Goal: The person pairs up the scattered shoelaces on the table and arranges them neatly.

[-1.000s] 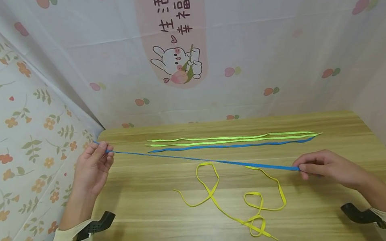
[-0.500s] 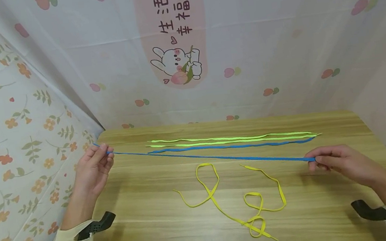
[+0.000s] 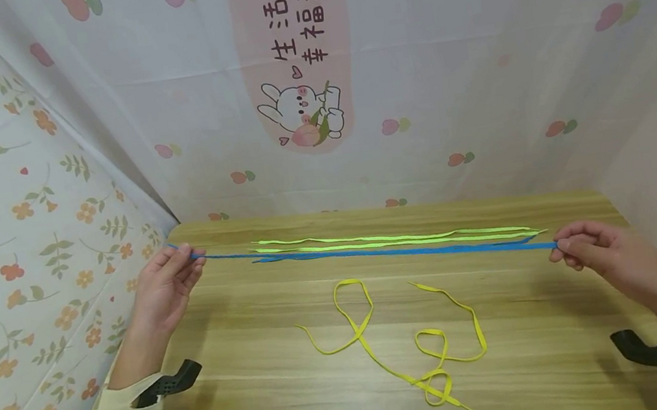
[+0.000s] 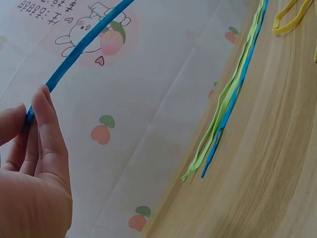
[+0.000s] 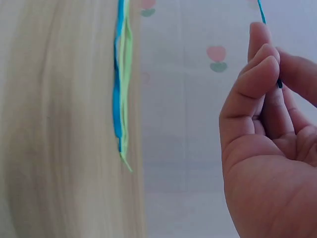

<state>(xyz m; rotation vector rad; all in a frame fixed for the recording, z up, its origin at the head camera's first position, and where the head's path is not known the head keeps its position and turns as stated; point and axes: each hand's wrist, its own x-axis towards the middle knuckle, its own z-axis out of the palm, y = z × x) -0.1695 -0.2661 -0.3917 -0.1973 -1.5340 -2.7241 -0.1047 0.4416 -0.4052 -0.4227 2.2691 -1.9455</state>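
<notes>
A flat blue shoelace (image 3: pixel 434 250) is stretched taut between my two hands above the table. My left hand (image 3: pixel 168 288) pinches it near its left end between thumb and fingers; a short tip sticks out past the fingers. At the other end my right hand (image 3: pixel 616 257) pinches the lace, and its dark tip shows below the fingers in the right wrist view. Behind it lie two lime-green laces (image 3: pixel 370 237) and a second blue shoelace (image 4: pixel 233 109), side by side and nearly straight. In the head view the held lace overlaps most of that second blue one.
A yellow shoelace (image 3: pixel 363 339) lies in loose loops on the front middle of the wooden table (image 3: pixel 254 395). A printed cloth (image 3: pixel 443 79) hangs along the table's back edge, and a floral cloth (image 3: pixel 32 272) stands at the left.
My right hand has moved right and toward the back, pulling the blue shoelace taut and bringing it over the laid-out laces. My left hand has shifted slightly right.
</notes>
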